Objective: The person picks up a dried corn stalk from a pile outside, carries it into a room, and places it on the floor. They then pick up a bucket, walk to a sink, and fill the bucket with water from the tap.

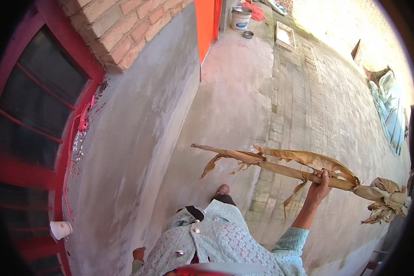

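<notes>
My right hand (pixel 319 186) is raised out to the right and grips a long dry corn stalk (pixel 271 166) near its middle. The stalk runs from a thin tip at the left to a clump of dried husk (pixel 388 198) at the right, with brown leaves (pixel 308 158) hanging off it. My left hand (pixel 138 253) hangs low by my hip at the lower edge, only partly seen, and whether it holds anything I cannot tell. I wear a pale blue patterned top (pixel 225 244). One shoe (pixel 222 190) shows on the concrete floor.
A grey plastered wall (pixel 133 138) under brickwork (pixel 119 27) and a red window frame (pixel 73 129) runs along my left. A white cup (pixel 60 229) sits on the sill. Ahead stand a white bucket (pixel 240 18), a small bowl (pixel 248 34) and a shallow tray (pixel 285 36). A blue tarp (pixel 391 110) lies at right.
</notes>
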Available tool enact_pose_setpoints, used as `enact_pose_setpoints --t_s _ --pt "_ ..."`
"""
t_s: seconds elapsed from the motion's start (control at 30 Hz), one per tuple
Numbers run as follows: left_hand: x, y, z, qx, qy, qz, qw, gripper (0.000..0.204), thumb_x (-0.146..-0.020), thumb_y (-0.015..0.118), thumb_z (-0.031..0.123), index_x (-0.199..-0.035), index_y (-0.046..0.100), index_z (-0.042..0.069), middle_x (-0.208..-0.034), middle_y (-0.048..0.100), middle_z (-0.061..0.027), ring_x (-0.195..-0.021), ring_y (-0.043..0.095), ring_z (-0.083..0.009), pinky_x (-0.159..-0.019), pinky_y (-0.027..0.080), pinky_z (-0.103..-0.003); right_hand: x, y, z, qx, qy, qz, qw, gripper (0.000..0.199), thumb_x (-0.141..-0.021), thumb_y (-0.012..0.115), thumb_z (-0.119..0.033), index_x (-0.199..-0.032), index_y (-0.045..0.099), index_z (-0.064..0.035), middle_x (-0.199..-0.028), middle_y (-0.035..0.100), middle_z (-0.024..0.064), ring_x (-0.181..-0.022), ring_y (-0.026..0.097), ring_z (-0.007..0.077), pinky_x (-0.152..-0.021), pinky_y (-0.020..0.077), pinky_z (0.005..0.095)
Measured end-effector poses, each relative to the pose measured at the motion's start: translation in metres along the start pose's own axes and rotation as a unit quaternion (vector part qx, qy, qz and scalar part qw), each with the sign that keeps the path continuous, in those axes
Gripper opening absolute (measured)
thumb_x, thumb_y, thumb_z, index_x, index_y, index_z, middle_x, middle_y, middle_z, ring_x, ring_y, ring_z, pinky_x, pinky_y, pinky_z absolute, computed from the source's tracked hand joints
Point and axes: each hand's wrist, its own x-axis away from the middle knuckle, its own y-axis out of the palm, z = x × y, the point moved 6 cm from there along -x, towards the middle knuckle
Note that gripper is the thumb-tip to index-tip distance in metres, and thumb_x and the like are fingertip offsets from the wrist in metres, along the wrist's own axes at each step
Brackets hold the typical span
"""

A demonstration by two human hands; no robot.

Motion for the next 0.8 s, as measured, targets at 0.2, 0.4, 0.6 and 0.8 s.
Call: enact_pose_setpoints --t_s 0.2,0.4,0.6,0.8 --pt "0.025 0.037 0.215 0.015 0.039 -0.092 0.995 0.029 -0.073 0.066 0.021 -0.09 0.066 -0.003 -0.084 0.065 -0.0112 -0.077 0.058 -0.0206 -0.071 0.045 -0.036 -0.112 0.037 0.035 0.016 -0.005 0.006 1.0 0.018 -0.084 0.058 -0.003 -0.1 0.05 -0.0062 -0.083 0.055 0.0042 -0.067 0.051 0.0108 -0.067 0.049 0.0303" --pt "-0.018 0.083 0.241 0.106 -0.084 -0.109 0.985 0.032 -0.076 0.065 0.027 -0.096 0.066 0.002 -0.082 0.063 -0.0052 -0.077 0.057 -0.0203 -0.07 0.044 -0.032 -0.206 0.099 0.064 0.011 -0.014 -0.015 1.0 0.02 -0.083 0.059 -0.002 -0.099 0.048 -0.0077 -0.083 0.053 0.0035 -0.067 0.05 0.0105 -0.067 0.0483 0.0302" --pt "-0.059 0.111 0.453 -0.04 -0.032 -0.29 0.956 0.049 -0.079 0.063 0.037 -0.113 0.057 0.003 -0.102 0.059 -0.0075 -0.092 0.052 -0.0206 -0.077 0.042 -0.032 -0.274 0.154 0.093 0.032 -0.037 -0.002 0.999 0.02 -0.083 0.059 -0.003 -0.099 0.049 -0.0079 -0.083 0.053 0.0037 -0.066 0.049 0.01 -0.066 0.0475 0.0298" --pt "-0.138 0.147 0.652 -0.084 0.147 -0.283 0.944 0.05 -0.086 0.055 0.033 -0.123 0.048 0.0 -0.123 0.053 -0.0154 -0.115 0.049 -0.024 -0.096 0.037 -0.033 -0.339 0.196 0.115 0.035 -0.023 -0.011 0.999 0.015 -0.086 0.056 -0.006 -0.1 0.051 -0.0068 -0.086 0.054 0.0039 -0.07 0.048 0.0099 -0.069 0.0464 0.0292"
